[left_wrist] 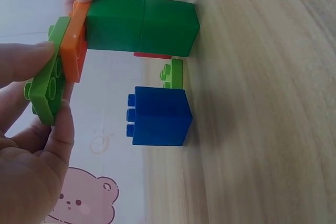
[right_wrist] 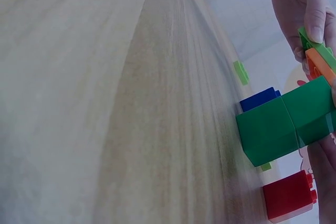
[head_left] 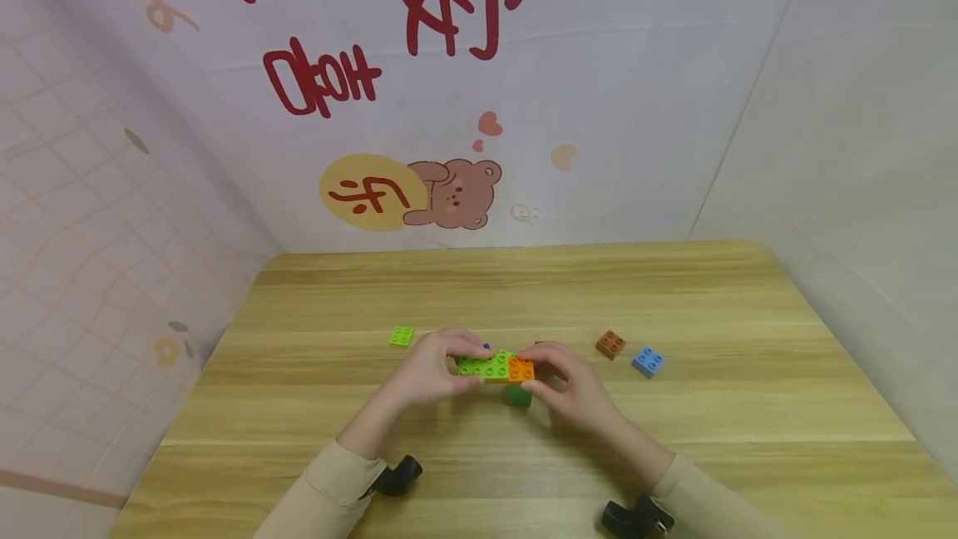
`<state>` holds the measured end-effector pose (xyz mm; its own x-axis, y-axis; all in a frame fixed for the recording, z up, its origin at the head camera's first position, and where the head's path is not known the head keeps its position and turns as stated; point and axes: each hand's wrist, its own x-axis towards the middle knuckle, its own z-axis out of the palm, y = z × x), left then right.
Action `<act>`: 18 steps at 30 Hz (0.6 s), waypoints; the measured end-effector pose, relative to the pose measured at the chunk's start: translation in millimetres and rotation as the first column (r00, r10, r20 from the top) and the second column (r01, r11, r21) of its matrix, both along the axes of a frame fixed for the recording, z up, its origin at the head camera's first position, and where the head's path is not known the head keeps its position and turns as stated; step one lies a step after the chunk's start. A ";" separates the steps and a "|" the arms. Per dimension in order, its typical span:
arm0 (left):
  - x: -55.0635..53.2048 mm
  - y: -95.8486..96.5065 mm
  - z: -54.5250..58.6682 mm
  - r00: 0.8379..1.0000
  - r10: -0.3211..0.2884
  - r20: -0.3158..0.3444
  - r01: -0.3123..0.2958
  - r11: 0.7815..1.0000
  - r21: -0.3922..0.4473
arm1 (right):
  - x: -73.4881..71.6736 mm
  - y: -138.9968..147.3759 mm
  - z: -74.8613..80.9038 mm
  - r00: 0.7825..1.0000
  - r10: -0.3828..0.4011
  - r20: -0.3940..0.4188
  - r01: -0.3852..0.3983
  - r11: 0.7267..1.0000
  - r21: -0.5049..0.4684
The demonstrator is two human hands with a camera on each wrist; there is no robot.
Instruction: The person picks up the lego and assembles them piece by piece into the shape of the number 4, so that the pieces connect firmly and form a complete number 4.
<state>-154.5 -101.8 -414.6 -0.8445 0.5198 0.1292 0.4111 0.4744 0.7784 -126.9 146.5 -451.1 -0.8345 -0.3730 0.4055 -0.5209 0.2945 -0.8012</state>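
Note:
My left hand pinches a long light green brick between thumb and fingers. This brick lies on an orange brick, overhanging it to the left. Under the orange brick stand two dark green blocks, one on the other, upright on the table. My right hand grips the orange brick's right end, thumb near the upper green block. In the left wrist view, a dark blue block stands beside the tower; the head view mostly hides it behind the left hand.
A small light green brick lies at the left on the wooden table. A brown brick and a light blue brick are at the right. Behind the tower stands a red block, with another light green brick nearby.

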 end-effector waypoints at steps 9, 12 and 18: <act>2.4 -3.3 -2.4 1.000 0.006 0.008 -0.006 1.000 0.029 | -10.1 4.5 -23.5 1.000 0.000 -0.014 0.000 1.000 0.012; 3.4 -3.5 -2.1 1.000 0.003 -0.003 -0.003 0.999 0.032 | -10.7 5.5 -24.1 1.000 0.003 -0.015 -0.003 1.000 0.007; 2.6 -3.8 -3.0 1.000 -0.006 -0.029 0.007 0.999 0.035 | -8.7 4.1 -18.3 1.000 -0.002 -0.028 0.002 1.000 0.014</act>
<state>-151.9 -105.6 -417.5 -0.8368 0.5198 0.1721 0.4368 0.4441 0.7823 -135.7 150.6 -469.4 -0.8238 -0.3773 0.4230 -0.5422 0.3070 -0.7822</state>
